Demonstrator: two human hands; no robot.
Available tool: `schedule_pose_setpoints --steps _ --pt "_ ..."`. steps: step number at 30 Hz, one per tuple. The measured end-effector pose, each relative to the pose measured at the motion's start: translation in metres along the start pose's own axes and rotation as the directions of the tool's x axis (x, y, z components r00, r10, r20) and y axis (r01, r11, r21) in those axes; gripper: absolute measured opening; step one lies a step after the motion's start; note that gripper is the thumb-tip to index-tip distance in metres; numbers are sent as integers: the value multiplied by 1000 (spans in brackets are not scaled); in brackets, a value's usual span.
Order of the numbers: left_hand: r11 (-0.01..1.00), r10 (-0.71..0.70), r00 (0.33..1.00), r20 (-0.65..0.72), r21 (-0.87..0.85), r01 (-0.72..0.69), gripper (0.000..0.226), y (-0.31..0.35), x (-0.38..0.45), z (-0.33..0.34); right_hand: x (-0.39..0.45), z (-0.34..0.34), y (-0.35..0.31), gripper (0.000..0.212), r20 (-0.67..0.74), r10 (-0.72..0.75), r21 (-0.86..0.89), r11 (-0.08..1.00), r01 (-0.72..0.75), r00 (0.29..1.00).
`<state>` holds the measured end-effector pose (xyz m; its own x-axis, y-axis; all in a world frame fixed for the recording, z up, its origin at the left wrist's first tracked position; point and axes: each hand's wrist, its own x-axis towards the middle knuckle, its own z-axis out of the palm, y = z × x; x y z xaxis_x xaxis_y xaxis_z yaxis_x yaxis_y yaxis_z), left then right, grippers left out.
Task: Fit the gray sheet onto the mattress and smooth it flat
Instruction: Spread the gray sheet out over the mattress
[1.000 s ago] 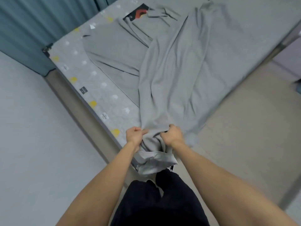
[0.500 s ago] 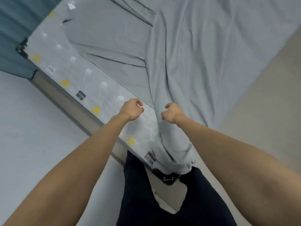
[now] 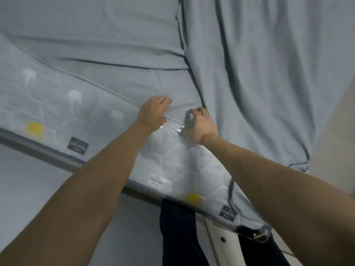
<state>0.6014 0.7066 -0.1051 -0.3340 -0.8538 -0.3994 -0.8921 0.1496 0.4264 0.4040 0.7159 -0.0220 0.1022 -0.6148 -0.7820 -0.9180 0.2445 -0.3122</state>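
Note:
The gray sheet (image 3: 119, 47) lies over the upper part of the mattress, and a thick bunched fold of it (image 3: 259, 77) hangs down over the mattress's right corner. The mattress (image 3: 57, 104) is pale, printed with white crowns, yellow spots and dark labels, under clear plastic. My left hand (image 3: 152, 113) and my right hand (image 3: 199, 124) sit close together at the sheet's near hem, both with fingers curled into the fabric edge. A ring shows on my left hand.
A bed frame rail (image 3: 42, 150) runs below the mattress edge. The grey floor (image 3: 28, 189) lies at the lower left, a beige floor (image 3: 338, 135) at the right. My dark trousers (image 3: 178, 237) stand against the bed's near edge.
My hands let go of the bunched corner at the mattress end and reached forward and up to the sheet's hem. The view has moved much closer to the bed.

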Motion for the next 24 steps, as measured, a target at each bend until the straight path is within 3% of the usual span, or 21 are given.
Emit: schedule_pose_setpoints --steps 2,6,8,10,12,16,18,20,22,24 --pt "997 17 1000 24 -71 -16 59 1 -2 2 -2 7 -2 73 1 50 27 998 -50 999" --pt "970 -150 981 121 -174 170 21 3 -22 -1 -13 15 -13 96 39 153 17 988 -154 987" --pt "971 -143 988 64 -187 152 14 12 -40 -13 -23 13 -21 103 129 163 -36 987 -159 978" --pt "984 -48 999 25 -172 52 19 31 -56 -40 -38 3 -27 104 169 129 -36 992 -125 977" --pt "987 34 999 -17 -154 -37 33 54 -71 -76 -56 -8 -35 97 146 66 -10 998 -65 987" --pt "966 -93 995 29 -239 97 27 103 -94 -156 -100 -38 -50 40 -85 -48 -31 999 45 995" --pt "952 -96 995 23 -291 98 25 120 -105 -189 -118 -56 -58 29 -166 -88 -17 996 86 982" --pt "984 -32 996 82 -169 46 32 137 -117 -221 -140 -77 -60 29 -184 -109 35 993 117 977" --pt "987 21 994 111 157 -38 47 149 -132 -248 -165 -94 -59 18 -152 -136 138 978 158 979" --pt "911 -92 994 66 409 57 37 154 -139 -265 -182 -103 -60 15 -118 -171 238 952 195 978"
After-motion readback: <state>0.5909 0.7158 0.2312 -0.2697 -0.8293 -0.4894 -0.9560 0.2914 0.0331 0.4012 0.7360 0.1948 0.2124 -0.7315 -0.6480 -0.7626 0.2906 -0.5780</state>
